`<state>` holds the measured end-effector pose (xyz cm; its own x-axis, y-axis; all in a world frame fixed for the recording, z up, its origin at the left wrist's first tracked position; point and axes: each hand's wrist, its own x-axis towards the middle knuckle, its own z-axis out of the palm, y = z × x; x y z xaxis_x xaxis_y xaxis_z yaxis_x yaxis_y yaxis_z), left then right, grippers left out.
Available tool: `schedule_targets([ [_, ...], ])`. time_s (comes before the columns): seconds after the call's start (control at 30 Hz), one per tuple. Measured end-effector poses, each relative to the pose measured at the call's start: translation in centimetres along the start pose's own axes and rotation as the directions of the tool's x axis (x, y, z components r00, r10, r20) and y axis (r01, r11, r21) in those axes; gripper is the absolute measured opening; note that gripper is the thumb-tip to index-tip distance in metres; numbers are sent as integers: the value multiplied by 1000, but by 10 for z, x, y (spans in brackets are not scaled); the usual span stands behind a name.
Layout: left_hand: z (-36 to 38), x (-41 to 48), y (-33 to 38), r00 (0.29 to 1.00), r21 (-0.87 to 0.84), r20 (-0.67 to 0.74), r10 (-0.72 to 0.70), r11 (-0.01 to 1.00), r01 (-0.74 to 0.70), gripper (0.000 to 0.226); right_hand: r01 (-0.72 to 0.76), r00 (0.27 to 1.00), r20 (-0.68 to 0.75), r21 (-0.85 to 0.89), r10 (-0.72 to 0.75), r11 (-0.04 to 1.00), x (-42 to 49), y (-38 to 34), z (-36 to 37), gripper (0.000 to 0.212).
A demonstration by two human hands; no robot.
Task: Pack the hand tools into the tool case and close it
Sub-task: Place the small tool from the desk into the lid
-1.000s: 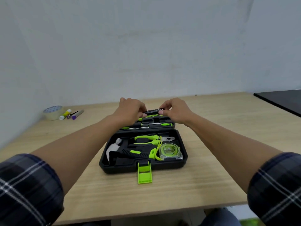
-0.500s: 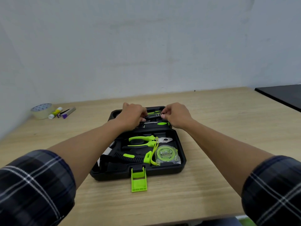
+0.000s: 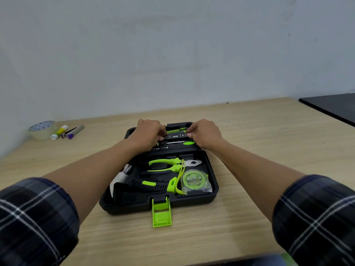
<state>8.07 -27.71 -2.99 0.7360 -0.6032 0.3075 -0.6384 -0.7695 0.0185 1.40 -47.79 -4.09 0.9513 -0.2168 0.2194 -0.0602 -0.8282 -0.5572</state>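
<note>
Black tool (image 3: pixel 175 135) spans between both hands' grip over the open tool case (image 3: pixel 212 181).

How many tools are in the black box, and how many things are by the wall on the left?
In the case:
Hammer: 1
Pliers: 1
Tape measure: 1
Screwdriver: 1
Black tool held by both hands: 1

On the table, far left:
Tape roll: 1
Glue stick: 1
Pens or markers: 2, as far as I can tell

Total: 9
</note>
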Motion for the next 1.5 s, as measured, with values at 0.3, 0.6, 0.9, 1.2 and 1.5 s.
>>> schedule_targets([
  [0.3, 5, -2, -7, 992, 90, -21, 121, 989, -119, 24, 54, 999, 8, -89, -53, 995, -5, -1, -1, 25],
  [0.6, -5, 3, 8, 985, 374, 85, 153, 911, -174, 21, 137, 988, -33, -270, -151, 953, -3, -13, 1, 24],
  [0.9, 3, 14, 27, 983, 394, 85, 160, 901, -181, 22, 192, 981, 29, -344, -194, 919, 8, -23, 6, 18],
  [1.2, 2, 14, 31, 966, 477, 119, 231, 840, -260, 27, 255, 966, 56, -392, -254, 884, 3, -23, 3, 22],
  [1.5, 3, 13, 39, 960, 552, 155, 232, 786, -279, 19, 308, 949, 73, -436, -307, 846, 6, -21, 7, 24],
])
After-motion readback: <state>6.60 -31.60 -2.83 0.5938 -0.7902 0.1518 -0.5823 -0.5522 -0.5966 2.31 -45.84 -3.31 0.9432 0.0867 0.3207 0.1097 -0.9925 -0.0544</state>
